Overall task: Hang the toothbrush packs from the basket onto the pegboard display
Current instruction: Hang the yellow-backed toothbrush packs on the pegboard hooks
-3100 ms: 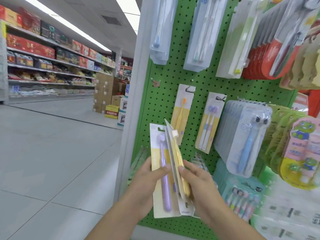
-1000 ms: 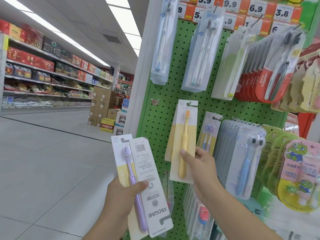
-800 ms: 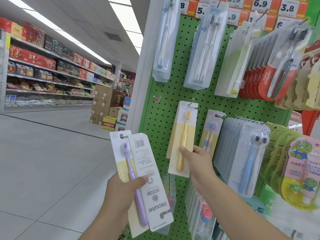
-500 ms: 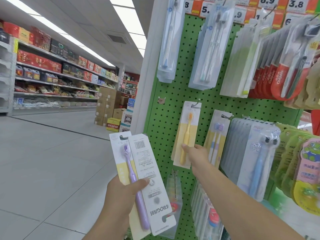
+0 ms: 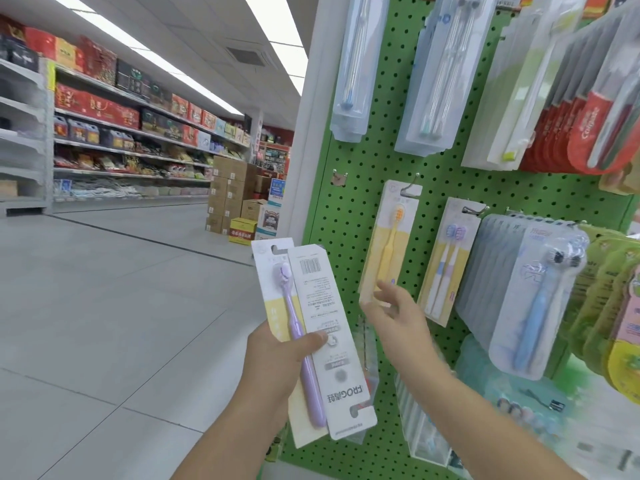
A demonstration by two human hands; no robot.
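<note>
Right hand (image 5: 398, 315) released yellow pack (image 5: 389, 242) | hangs upright, bristles up

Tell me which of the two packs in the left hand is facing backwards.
The right-hand pack, with its white barcode back showing, overlapping the other. The purple toothbrush pack beside it shows its front. The left hand grips both.

One head-worn camera looks forward, close to the green perforated pegboard (image 5: 349, 216) on the right; grey-tiled aisle (image 5: 104, 306) recedes far left.
</note>
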